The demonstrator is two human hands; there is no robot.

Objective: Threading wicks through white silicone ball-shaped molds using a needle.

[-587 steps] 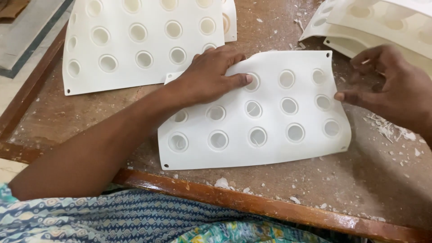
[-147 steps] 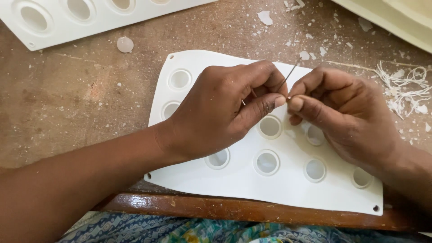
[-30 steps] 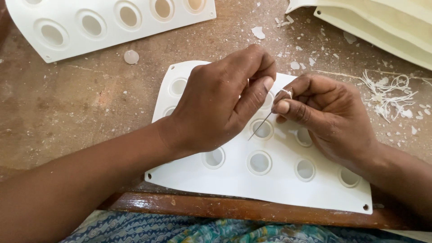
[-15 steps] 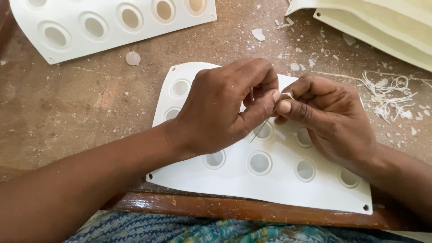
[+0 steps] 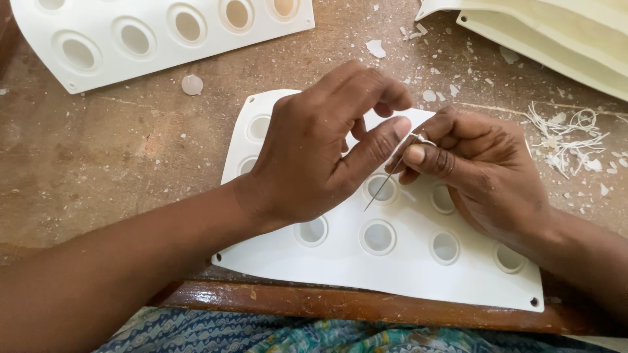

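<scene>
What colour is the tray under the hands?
White tray, round cups in rows; head view shows it.

The white moulded sheet [image 5: 392, 268] looks like smooth matt plastic. The needle [image 5: 386, 182] is thin bare metal. The table [image 5: 98, 163] is worn, dusty wood, with a glossy varnished near edge.

A small craft workshop, by the look of it.
You sit at a worn wooden workbench [image 5: 98, 163] dusted with white flakes. Identical white moulded sheets [image 5: 418, 261] with round cups lie on it, more stacked [image 5: 556, 33] at its far right corner, beside a heap of trimmed white threads [image 5: 566, 134], perhaps offcuts.
</scene>
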